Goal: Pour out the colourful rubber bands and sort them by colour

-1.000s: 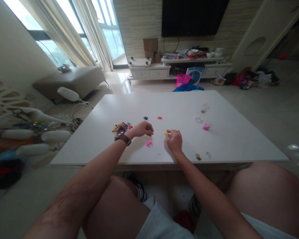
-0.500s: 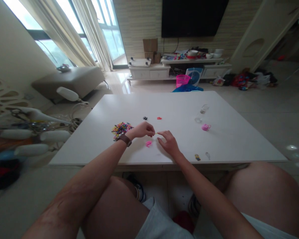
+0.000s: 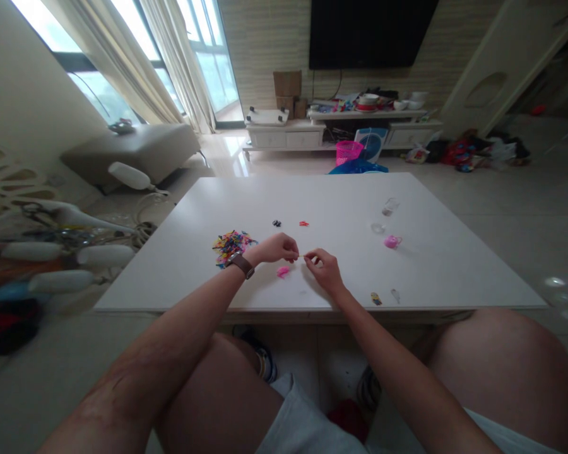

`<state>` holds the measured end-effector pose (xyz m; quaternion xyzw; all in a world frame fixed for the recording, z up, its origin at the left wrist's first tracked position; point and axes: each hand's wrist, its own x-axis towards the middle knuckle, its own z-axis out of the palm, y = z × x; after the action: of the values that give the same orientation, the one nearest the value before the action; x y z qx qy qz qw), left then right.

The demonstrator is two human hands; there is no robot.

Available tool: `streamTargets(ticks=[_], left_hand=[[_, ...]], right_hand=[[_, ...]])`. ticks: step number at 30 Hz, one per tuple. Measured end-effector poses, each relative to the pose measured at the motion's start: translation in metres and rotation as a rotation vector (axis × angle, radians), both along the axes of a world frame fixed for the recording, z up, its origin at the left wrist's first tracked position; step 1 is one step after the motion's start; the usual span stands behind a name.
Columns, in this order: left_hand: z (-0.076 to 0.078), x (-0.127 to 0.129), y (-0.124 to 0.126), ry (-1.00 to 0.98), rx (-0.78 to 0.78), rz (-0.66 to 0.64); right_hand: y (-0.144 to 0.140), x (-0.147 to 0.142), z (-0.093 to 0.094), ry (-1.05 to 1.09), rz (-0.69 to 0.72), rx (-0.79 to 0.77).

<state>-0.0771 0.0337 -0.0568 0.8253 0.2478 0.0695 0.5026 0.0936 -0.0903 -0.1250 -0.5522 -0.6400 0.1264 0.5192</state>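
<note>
Both hands, left hand (image 3: 277, 248) and right hand (image 3: 325, 269), pinch a yellow piece (image 3: 303, 256)

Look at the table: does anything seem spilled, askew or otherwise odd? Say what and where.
Little stands out. The small clear jar near the far right of the table lies tipped on its side, apart from the pink lid. The colourful bits sit in a loose heap by the left hand.
</note>
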Motion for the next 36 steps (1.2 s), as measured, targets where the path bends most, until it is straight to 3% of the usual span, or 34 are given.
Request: streamTargets(ticks=[6,12,16,19,24,29,33,36], left_hand=[[-0.003,0.001,-0.001,0.002,-0.008,-0.014],[-0.004,0.002,0.000,0.014,-0.012,0.017],[0.006,-0.009,0.008,0.015,0.025,0.135],[0.016,-0.021,0.015,0.076,0.162,0.214],[0.027,-0.045,0.026,0.185,0.344,0.315],[0.034,-0.077,0.040,0.214,0.394,0.558],[0.031,-0.106,0.050,0.286,0.453,0.757],[0.025,-0.120,0.052,0.344,0.408,0.778]], right_hand=[[0.001,-0.001,-0.002,-0.025,0.088,-0.008],[0.001,0.001,-0.003,-0.020,-0.002,-0.004],[0.005,0.004,-0.008,0.055,-0.247,-0.012],[0.008,0.007,-0.013,0.041,-0.371,-0.040],[0.010,0.010,-0.017,-0.054,-0.420,-0.023],[0.012,0.011,-0.021,-0.096,-0.437,-0.020],[0.014,0.012,-0.022,-0.092,-0.430,-0.075],[0.014,0.012,-0.021,-0.078,-0.427,-0.073]])
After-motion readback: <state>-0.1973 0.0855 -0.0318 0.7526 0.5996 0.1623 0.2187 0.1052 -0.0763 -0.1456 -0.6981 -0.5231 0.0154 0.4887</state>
